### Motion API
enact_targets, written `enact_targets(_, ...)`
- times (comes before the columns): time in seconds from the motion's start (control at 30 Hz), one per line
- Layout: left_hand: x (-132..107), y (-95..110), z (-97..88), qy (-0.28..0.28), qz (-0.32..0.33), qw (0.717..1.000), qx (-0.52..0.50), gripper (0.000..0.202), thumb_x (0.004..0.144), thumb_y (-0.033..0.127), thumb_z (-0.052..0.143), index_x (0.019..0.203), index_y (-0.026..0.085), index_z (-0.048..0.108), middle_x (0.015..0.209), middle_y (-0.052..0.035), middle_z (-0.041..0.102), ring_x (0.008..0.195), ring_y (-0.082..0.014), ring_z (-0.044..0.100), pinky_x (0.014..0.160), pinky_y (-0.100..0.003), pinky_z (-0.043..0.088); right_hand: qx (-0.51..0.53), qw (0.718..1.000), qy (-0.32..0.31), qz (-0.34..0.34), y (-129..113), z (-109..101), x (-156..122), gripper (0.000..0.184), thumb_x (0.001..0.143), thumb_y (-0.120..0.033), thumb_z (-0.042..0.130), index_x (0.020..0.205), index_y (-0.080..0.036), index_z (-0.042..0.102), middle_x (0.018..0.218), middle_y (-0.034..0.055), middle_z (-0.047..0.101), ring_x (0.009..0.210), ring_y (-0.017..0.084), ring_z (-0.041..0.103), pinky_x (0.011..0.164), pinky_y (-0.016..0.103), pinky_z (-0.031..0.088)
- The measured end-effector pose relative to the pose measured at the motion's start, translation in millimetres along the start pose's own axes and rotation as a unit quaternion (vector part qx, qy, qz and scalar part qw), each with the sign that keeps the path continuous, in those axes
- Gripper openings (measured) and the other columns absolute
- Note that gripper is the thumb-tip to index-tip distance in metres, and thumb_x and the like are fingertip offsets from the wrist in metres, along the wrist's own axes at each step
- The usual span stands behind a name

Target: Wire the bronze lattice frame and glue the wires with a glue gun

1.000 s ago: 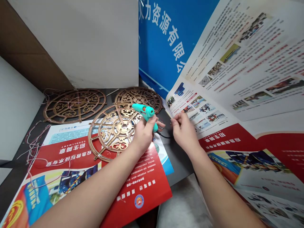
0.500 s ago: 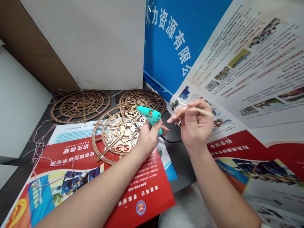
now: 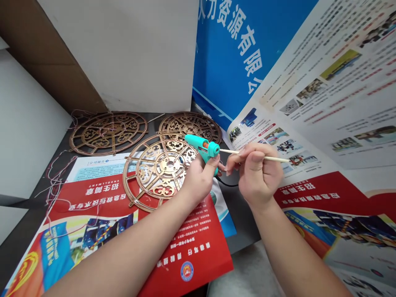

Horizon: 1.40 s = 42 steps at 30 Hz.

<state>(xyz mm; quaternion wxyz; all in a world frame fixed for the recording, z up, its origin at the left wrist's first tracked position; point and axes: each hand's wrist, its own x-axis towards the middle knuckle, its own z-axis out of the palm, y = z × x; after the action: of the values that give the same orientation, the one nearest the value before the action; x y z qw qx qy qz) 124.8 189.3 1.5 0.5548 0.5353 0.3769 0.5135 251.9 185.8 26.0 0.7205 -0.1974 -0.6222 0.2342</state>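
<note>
Over at 9 o'clock, dipping toward 8, a tangle of thin wires [image 3: 56, 181] sits on the dark worktop [image 3: 247, 225] and trails onto a red leaflet [image 3: 213, 247]. The leaflet fills most of 7. Bronze openwork disc [image 3: 110, 129] just shy of 10, more wire strewn over it. A front disc [image 3: 166, 163], same style, overlaps the leaflet around 8.

Dead centre is the teal glue gun [image 3: 204, 155], the left hand [image 3: 199, 179] with its fingers wrapped round the grip. Its long axis runs roughly 10 to 4, narrow end toward 10, round holed end toward 4. There's an orange bit showing inside the slot in its body. Back disc [image 3: 185, 125] pokes out behind it at 11.

Just past the gun, toward 3, is a pale stick [image 3: 280, 159], long axis about 9 to 3 and dipping slightly rightward. Its tip is right at that hole; can't tell if it's actually in. Right hand [image 3: 261, 175] has it pinched between thumb and fingers. A big printed brochure [image 3: 365, 136] stands further out at 3.
</note>
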Motion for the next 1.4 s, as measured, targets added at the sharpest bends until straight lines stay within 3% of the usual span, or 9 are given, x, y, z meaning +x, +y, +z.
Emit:
enact_targets(0.67,-0.4,2.6,0.8,0.014,-0.009,1.0,-0.013,0.049,0.091,0.061,0.061,0.099,0.014,0.054,0.085,-0.004,0.067,0.072,-0.0055,0.06,0.073,-0.015,0.05,-0.048,0.998,-0.033,0.009,4.9,-4.0,0.2,0.017,0.107,-0.029,0.048,0.095,-0.021,0.057,0.062,-0.0041,0.057,0.051,0.009,0.057,0.05,0.022,0.047)
enact_targets(0.87,0.8,-2.9,0.7,0.012,-0.019,1.0,-0.016,0.053,0.09,0.064,0.06,0.105,0.014,0.055,0.084,-0.0043,0.066,0.071,-0.008,0.063,0.072,-0.019,0.053,-0.018,0.999,-0.033,0.002,7.3,-2.8,0.3,0.016,0.106,-0.022,0.048,0.094,-0.02,0.058,0.063,-0.0042,0.055,0.051,0.008,0.056,0.048,0.022,0.047)
enact_targets(1.2,-2.1,0.8,1.3,0.016,-0.014,1.0,0.001,0.052,0.091,0.061,0.062,0.106,0.012,0.056,0.09,-0.0048,0.067,0.072,-0.0042,0.06,0.07,-0.014,0.048,-0.024,1.0,-0.012,0.006,7.8,0.2,-4.3,0.015,0.106,-0.027,0.049,0.096,-0.02,0.059,0.063,-0.0038,0.057,0.052,0.01,0.059,0.047,0.023,0.048)
enact_targets(1.4,-0.4,-3.2,1.1,-0.003,0.002,1.0,-0.004,0.053,0.092,0.064,0.056,0.102,0.012,0.055,0.093,-0.0057,0.066,0.075,-0.0052,0.058,0.077,-0.017,0.05,0.016,1.0,-0.018,0.007,5.7,1.4,-6.3,0.014,0.105,-0.024,0.05,0.1,-0.019,0.062,0.071,-0.0002,0.064,0.057,0.012,0.06,0.051,0.028,0.051)
